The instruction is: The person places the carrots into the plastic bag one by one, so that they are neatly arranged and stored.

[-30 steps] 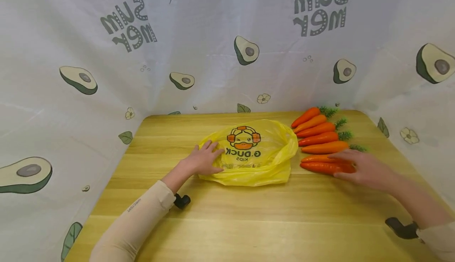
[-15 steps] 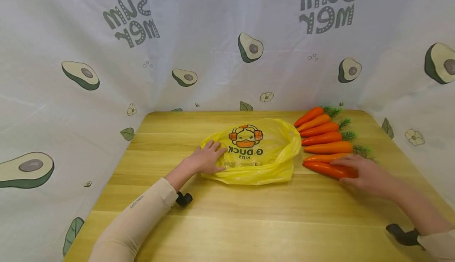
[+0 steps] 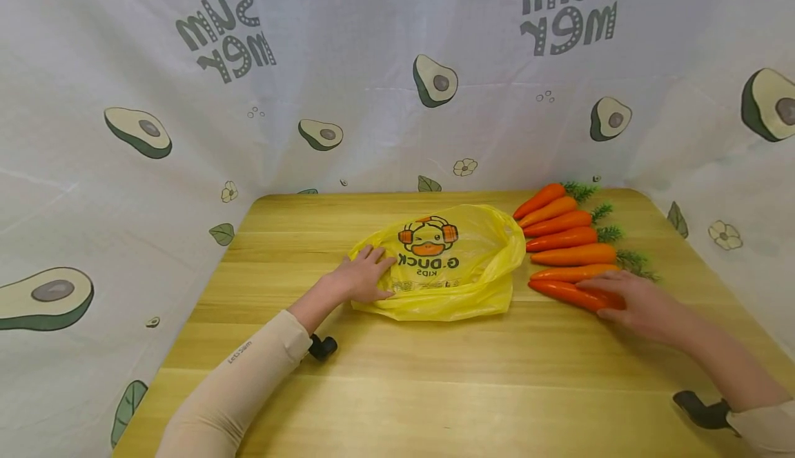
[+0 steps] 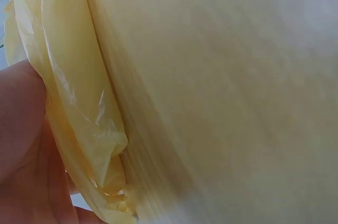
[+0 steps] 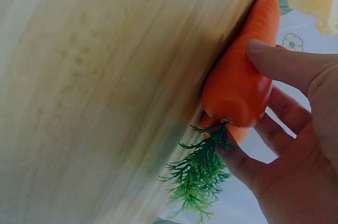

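One curtain (image 3: 373, 141) hangs behind the table (image 3: 422, 410), where a bag (image 3: 428, 305) lies, its left end under the spread left hand (image 3: 362, 279). At the bag's right, the right hand (image 3: 642, 306) pinches the nearest carrot (image 3: 566, 293); six other carrots (image 3: 573, 255) lie just beyond.

1. The bag (image 3: 475, 272) was yellow, printed with a black-and-orange duck (image 3: 428, 237).
2. At right, the carrots (image 3: 562, 239) ran orange to red-orange, tops (image 3: 609, 234) green.
3. The table (image 3: 435, 389) was yellowish, wood-grained.
4. The far cloth (image 3: 373, 44) was whitish with avocados (image 3: 435, 82) and grey lettering (image 3: 566, 30).
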A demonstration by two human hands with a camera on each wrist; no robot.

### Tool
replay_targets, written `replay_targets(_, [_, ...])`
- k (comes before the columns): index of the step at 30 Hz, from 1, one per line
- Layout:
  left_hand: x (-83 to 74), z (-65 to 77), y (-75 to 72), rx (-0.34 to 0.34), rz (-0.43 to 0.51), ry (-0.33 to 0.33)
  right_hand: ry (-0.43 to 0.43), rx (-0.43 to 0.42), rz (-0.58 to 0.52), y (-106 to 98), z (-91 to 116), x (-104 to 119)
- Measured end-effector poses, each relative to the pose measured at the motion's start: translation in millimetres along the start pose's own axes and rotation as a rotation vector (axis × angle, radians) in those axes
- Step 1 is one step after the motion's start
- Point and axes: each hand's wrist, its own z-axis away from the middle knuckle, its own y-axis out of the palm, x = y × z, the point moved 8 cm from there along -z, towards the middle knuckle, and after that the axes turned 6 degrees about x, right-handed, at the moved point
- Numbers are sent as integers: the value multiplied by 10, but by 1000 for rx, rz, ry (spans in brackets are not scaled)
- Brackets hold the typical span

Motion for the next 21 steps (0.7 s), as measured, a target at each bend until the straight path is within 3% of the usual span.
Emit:
replay_targets(12, [-11, 7, -25, -21, 26, 22, 10, 14, 20, -7, -10, 30])
replay_targets(21, [-9, 5, -16, -5, 15, 12, 40, 81, -27, 24, -13, 12])
